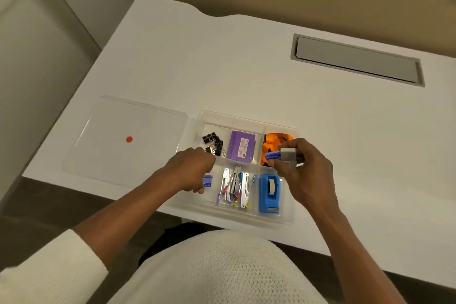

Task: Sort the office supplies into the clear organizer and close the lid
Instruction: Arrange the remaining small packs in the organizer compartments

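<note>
Holding a small blue box (272, 155) and a grey block (288, 154), my right hand (306, 175) pinches both above the clear organizer (294, 131). Their long axis runs left-right. My left hand (193, 170), fingers curled, rests at the near-left compartment beside another blue box (207, 180).

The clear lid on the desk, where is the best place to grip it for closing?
Probably the lid's left edge, reached from the left. It lies flat and open beside the organizer, its right edge against the box, so the left edge is free to lift and swing over.
</note>
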`<state>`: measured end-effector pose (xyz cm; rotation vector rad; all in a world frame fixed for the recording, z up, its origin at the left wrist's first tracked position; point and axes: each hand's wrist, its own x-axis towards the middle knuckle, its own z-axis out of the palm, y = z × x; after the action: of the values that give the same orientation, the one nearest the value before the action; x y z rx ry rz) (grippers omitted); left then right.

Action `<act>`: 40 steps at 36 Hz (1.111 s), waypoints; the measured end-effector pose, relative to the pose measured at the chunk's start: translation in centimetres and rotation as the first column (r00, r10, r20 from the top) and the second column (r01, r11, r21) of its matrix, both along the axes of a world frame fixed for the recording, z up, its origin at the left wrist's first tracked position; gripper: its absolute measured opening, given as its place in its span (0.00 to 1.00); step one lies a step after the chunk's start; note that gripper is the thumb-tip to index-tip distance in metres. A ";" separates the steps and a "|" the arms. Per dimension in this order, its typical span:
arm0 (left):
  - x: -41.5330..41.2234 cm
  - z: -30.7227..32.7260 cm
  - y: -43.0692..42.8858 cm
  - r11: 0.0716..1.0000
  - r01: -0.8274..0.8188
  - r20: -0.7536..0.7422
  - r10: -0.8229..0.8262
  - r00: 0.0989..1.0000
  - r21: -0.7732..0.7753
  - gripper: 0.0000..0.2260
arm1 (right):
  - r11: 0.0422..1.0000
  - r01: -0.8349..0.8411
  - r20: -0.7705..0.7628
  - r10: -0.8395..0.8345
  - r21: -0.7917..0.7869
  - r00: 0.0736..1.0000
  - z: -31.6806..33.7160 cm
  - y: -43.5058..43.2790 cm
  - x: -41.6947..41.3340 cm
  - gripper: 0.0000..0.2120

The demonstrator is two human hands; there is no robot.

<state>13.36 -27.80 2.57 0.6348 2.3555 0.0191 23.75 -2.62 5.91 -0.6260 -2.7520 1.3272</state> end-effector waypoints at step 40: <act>-0.3 -1.3 -2.0 0.945 0.101 -0.029 -0.097 0.995 0.312 0.14 | 0.956 -0.291 0.179 0.281 0.031 0.943 -3.0 -8.0 1.0 0.17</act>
<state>13.03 -29.78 1.31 0.9077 2.3495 0.3513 24.71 -10.62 2.88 -0.3623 -3.1076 1.2903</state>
